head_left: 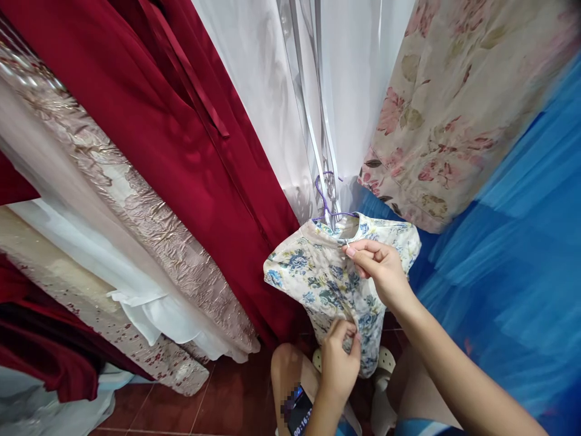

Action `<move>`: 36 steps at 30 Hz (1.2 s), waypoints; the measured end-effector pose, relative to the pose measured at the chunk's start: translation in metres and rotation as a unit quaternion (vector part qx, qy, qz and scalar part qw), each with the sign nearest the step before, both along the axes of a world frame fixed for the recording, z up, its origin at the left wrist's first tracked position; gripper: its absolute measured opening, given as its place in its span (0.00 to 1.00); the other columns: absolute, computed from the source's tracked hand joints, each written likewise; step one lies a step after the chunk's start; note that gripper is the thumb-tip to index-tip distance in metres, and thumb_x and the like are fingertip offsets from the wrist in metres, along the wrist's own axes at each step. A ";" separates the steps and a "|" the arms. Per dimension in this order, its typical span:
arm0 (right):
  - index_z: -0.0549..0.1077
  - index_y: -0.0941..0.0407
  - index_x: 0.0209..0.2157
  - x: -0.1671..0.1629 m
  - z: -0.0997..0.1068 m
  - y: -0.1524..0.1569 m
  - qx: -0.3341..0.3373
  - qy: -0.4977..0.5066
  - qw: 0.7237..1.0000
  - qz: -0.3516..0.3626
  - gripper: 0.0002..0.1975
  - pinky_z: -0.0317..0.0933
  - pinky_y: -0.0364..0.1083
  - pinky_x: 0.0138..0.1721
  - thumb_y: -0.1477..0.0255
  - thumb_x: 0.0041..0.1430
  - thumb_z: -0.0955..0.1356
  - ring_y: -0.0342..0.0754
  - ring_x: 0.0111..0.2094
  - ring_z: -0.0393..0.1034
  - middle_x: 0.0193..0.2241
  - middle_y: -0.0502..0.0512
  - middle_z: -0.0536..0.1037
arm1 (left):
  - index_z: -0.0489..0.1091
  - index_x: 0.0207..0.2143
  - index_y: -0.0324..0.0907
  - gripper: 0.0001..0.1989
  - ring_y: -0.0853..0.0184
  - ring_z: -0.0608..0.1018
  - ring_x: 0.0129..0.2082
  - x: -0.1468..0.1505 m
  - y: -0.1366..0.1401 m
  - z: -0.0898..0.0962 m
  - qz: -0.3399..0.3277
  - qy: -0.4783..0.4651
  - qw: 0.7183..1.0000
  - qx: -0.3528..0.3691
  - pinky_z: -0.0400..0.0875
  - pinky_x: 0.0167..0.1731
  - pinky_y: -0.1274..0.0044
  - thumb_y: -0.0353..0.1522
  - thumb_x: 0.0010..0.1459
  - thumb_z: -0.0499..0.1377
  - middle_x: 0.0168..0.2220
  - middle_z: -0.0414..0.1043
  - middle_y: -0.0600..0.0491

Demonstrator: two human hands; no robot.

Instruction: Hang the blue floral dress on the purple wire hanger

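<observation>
A floral top (324, 275) with blue flowers on a cream ground hangs in front of me on a purple hanger (323, 197). My right hand (381, 263) is closed in a pinch at the middle of its neckline, on a small pale piece that may be a zipper pull. Lower down the front, my left hand (340, 357) pinches the cloth along the centre line. Between the two hands the front runs down in a creased line. What exactly lies under the left fingertips is hidden.
Long dark red (190, 151), white (258, 66), pink floral (436, 133) and blue tulle (508, 260) garments hang close around. White straps (313, 121) run down to the hanger. A phone (299, 412) lies by my leg, above red floor tiles (172, 409).
</observation>
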State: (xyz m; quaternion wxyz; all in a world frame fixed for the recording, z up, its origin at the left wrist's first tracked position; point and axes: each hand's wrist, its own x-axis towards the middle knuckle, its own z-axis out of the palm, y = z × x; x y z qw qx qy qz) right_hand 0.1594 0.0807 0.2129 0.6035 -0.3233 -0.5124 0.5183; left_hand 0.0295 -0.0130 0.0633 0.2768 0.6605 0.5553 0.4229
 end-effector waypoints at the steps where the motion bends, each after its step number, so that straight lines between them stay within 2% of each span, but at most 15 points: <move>1: 0.76 0.59 0.31 0.000 0.000 -0.001 0.001 -0.002 1.000 0.001 0.11 0.44 0.41 0.19 0.64 0.56 0.73 0.38 0.15 0.54 0.12 0.43 0.65 | 0.69 0.35 0.42 0.06 0.65 0.74 0.39 -0.002 0.004 0.008 0.011 -0.011 1.000 0.019 0.67 0.41 0.76 0.24 0.60 0.55 0.36 0.71 0.51; 4: 0.76 0.59 0.30 0.000 -0.001 -0.002 0.005 -0.008 1.000 0.002 0.11 0.45 0.40 0.19 0.65 0.57 0.73 0.37 0.15 0.55 0.13 0.43 0.65 | 0.70 0.41 0.43 0.06 0.64 0.74 0.41 -0.007 0.020 0.038 0.038 -0.043 0.995 0.087 0.68 0.43 0.75 0.27 0.62 0.55 0.40 0.72 0.49; 8: 0.76 0.59 0.31 0.000 -0.007 -0.001 0.011 -0.009 1.000 0.008 0.11 0.47 0.40 0.19 0.64 0.58 0.72 0.37 0.16 0.56 0.14 0.43 0.65 | 0.69 0.49 0.43 0.11 0.65 0.75 0.41 -0.014 0.045 0.090 0.059 -0.085 0.981 0.167 0.70 0.43 0.75 0.31 0.65 0.55 0.42 0.72 0.48; 12: 0.76 0.59 0.31 0.000 -0.011 0.000 0.008 -0.008 1.000 0.007 0.11 0.47 0.40 0.19 0.64 0.58 0.72 0.37 0.15 0.56 0.14 0.43 0.65 | 0.66 0.57 0.44 0.18 0.67 0.75 0.36 -0.015 0.072 0.135 0.036 -0.077 0.976 0.201 0.71 0.40 0.75 0.34 0.67 0.53 0.39 0.73 0.49; 14: 0.76 0.59 0.31 0.000 -0.011 0.001 0.008 -0.001 1.000 0.014 0.11 0.46 0.40 0.19 0.64 0.58 0.72 0.37 0.15 0.56 0.13 0.43 0.65 | 0.68 0.56 0.44 0.16 0.67 0.75 0.38 -0.012 0.083 0.148 0.017 -0.055 0.976 0.212 0.70 0.40 0.75 0.34 0.67 0.53 0.41 0.73 0.49; 17: 0.76 0.59 0.31 -0.001 -0.010 0.003 0.006 0.019 0.999 0.031 0.10 0.44 0.39 0.18 0.65 0.58 0.72 0.36 0.15 0.54 0.13 0.42 0.64 | 0.74 0.43 0.42 0.09 0.66 0.74 0.38 -0.006 0.093 0.154 0.008 -0.031 0.972 0.231 0.69 0.38 0.76 0.33 0.66 0.54 0.39 0.72 0.49; 20: 0.76 0.59 0.32 -0.003 -0.015 0.011 0.009 0.040 0.998 0.046 0.09 0.42 0.40 0.18 0.66 0.58 0.72 0.36 0.15 0.52 0.12 0.42 0.63 | 0.70 0.34 0.41 0.08 0.66 0.73 0.35 0.000 0.098 0.152 0.037 -0.041 0.969 0.242 0.67 0.36 0.76 0.33 0.66 0.54 0.33 0.70 0.51; 23: 0.76 0.58 0.31 -0.007 -0.028 0.021 0.010 0.077 0.995 0.069 0.09 0.41 0.40 0.18 0.66 0.58 0.72 0.36 0.15 0.51 0.13 0.42 0.63 | 0.67 0.32 0.41 0.09 0.66 0.72 0.34 0.004 0.100 0.149 0.058 -0.061 0.967 0.241 0.66 0.36 0.75 0.33 0.66 0.54 0.32 0.68 0.52; 28: 0.75 0.57 0.30 -0.015 -0.050 0.034 -0.002 0.131 0.988 0.081 0.09 0.41 0.40 0.19 0.66 0.57 0.73 0.37 0.15 0.49 0.13 0.41 0.63 | 0.65 0.30 0.41 0.10 0.66 0.71 0.33 0.006 0.103 0.152 0.055 -0.065 0.966 0.245 0.65 0.35 0.76 0.33 0.66 0.54 0.31 0.66 0.52; 36: 0.75 0.57 0.30 -0.013 -0.062 0.035 0.011 0.096 0.992 0.075 0.10 0.42 0.41 0.20 0.64 0.57 0.73 0.38 0.17 0.49 0.15 0.42 0.63 | 0.66 0.32 0.41 0.08 0.66 0.71 0.33 0.003 0.110 0.149 0.085 -0.078 0.956 0.270 0.65 0.35 0.76 0.34 0.66 0.54 0.31 0.67 0.52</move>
